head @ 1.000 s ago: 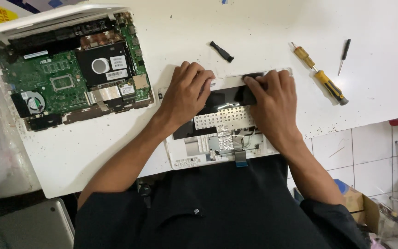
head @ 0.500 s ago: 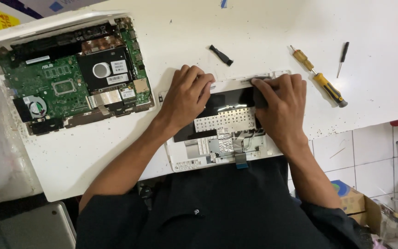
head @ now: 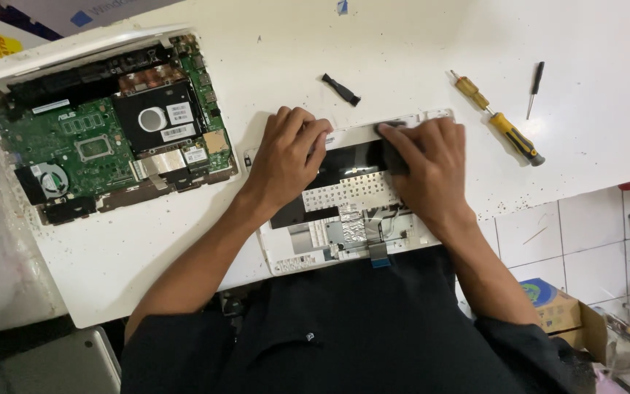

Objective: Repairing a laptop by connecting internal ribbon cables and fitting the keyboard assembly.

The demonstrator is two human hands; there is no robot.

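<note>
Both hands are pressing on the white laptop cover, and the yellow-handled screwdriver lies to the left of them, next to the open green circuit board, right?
Not quite. In the head view the yellow-handled screwdriver lies to the right of the hands, far from the green circuit board. Both hands do rest on the white laptop cover.

We see a white counter (head: 592, 109). On it lie an open laptop base (head: 107, 135) at upper left, a white palmrest (head: 344, 219) at centre, a black pry tool (head: 340, 89) above, and two screwdrivers (head: 501, 120) at upper right.
</note>
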